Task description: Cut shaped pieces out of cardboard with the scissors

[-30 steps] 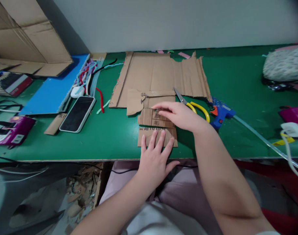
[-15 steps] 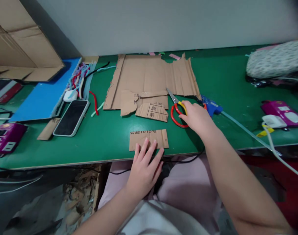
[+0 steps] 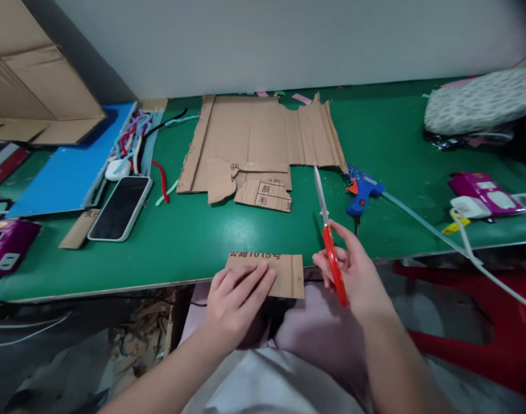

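Observation:
My left hand (image 3: 235, 299) holds a small rectangular cardboard piece (image 3: 284, 273) with black printed characters, pulled half over the front edge of the green table (image 3: 194, 241). My right hand (image 3: 353, 273) grips red-handled scissors (image 3: 327, 230) just right of that piece, blades closed and pointing away from me. Farther back lie a large flat cardboard sheet (image 3: 263, 135) and smaller cut cardboard scraps (image 3: 263, 194).
A blue glue gun (image 3: 361, 190) with a clear stick lies right of the scissors. A phone (image 3: 119, 207), pipe cleaners (image 3: 133, 135) and a blue sheet (image 3: 68, 167) sit at left. Purple boxes (image 3: 487, 192), a white cable (image 3: 483, 259), a patterned bag (image 3: 479, 103) and a red stool (image 3: 474, 322) are at right.
My right hand left the cardboard scraps, picked up the scissors and brought them toward me. My left hand slid the small cardboard piece to the table's front edge and closed on it.

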{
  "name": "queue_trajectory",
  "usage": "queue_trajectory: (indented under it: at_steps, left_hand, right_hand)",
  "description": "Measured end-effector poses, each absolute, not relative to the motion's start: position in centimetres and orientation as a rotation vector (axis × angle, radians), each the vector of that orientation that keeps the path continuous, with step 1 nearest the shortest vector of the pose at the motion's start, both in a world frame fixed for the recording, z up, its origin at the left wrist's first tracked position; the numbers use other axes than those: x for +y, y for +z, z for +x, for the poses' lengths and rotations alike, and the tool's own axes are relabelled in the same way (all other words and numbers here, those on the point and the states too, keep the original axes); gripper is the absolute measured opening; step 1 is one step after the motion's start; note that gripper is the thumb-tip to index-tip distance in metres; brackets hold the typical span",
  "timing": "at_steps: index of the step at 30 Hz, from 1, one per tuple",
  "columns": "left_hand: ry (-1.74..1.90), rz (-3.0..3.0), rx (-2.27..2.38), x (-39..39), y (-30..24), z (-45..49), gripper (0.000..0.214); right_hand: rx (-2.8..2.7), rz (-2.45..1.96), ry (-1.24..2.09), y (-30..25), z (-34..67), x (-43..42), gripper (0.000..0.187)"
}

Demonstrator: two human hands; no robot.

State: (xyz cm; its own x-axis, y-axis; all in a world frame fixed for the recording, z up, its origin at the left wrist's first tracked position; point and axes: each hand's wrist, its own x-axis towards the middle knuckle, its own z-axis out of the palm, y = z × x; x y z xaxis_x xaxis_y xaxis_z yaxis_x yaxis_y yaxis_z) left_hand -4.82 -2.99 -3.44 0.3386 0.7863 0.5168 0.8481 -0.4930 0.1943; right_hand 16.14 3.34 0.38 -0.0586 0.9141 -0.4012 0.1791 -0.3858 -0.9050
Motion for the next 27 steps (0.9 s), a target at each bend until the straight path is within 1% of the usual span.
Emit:
queue_trajectory:
  at_steps: [2,4,6,8,10,11,12,13,14,16,18,19,22,24,27]
  left_hand:
    - [-0.920,-2.388,-1.531,-3.0,-3.2,-4.7,0.039]
    - [-0.931,-2.342,-1.527,-2.7,-3.0,-4.5,0.041]
    - [-0.984,-2.287,-1.514,-2.6,-2.8,-4.4,0.046]
    - [-1.178,-2.181,-1.543,-2.8,-2.9,-4.4,0.059]
    - [-1.588,-1.970,-1.685,-3.3,-3.3,-4.3,0.069]
    - [-1.867,-1.823,-1.793,-3.5,-3.6,-4.2,0.066]
    - [-2.144,-1.722,-1.921,-3.6,-3.8,-3.9,0.055]
    - [-2.387,-1.732,-2.112,-3.5,-3.8,-3.4,0.044]
    - [-2.633,-1.802,-2.285,-3.3,-3.7,-2.9,0.037]
    - [-3.028,-1.867,-2.574,-2.2,-3.0,-1.8,0.040]
    - [-3.116,-1.429,-2.733,-0.8,-1.7,-0.9,0.029]
    - [-3.144,-1.256,-2.740,-0.1,-1.1,-0.6,0.025]
    - [-3.196,-0.995,-2.563,1.6,0.4,-0.5,0.023]
    - [-3.173,-0.969,-2.432,2.2,0.8,-0.9,0.021]
    - [-3.128,-0.956,-2.301,2.8,1.0,-1.3,0.019]
  right_hand:
    - [-1.102,-1.595,1.598,0.5,15.3,2.2,0.072]
    - [-1.097,-1.571,1.619,0.8,14.7,1.8,0.072]
    - [-1.124,-1.513,1.561,1.2,14.3,2.0,0.070]
    - [-1.135,-1.451,1.472,1.5,14.3,2.5,0.068]
    - [-1.141,-1.410,1.403,1.7,14.3,3.1,0.065]
    - [-1.154,-1.396,1.386,1.8,14.2,3.4,0.063]
    - [-1.169,-1.372,1.377,1.9,14.1,3.7,0.062]
    - [-1.181,-1.331,1.375,2.0,13.8,4.0,0.062]
    - [-1.188,-1.274,1.386,2.0,13.4,4.2,0.062]
    - [-1.192,-1.140,1.439,2.2,12.5,4.6,0.062]
    - [-1.181,-1.032,1.505,2.2,11.6,4.8,0.062]
    - [-1.168,-0.995,1.530,2.1,11.4,4.9,0.062]
    - [-1.101,-0.930,1.493,1.2,11.3,5.2,0.067]
    - [-1.095,-0.896,1.436,0.2,11.7,5.1,0.076]
    - [-1.190,-0.845,1.400,-1.2,12.4,4.2,0.095]
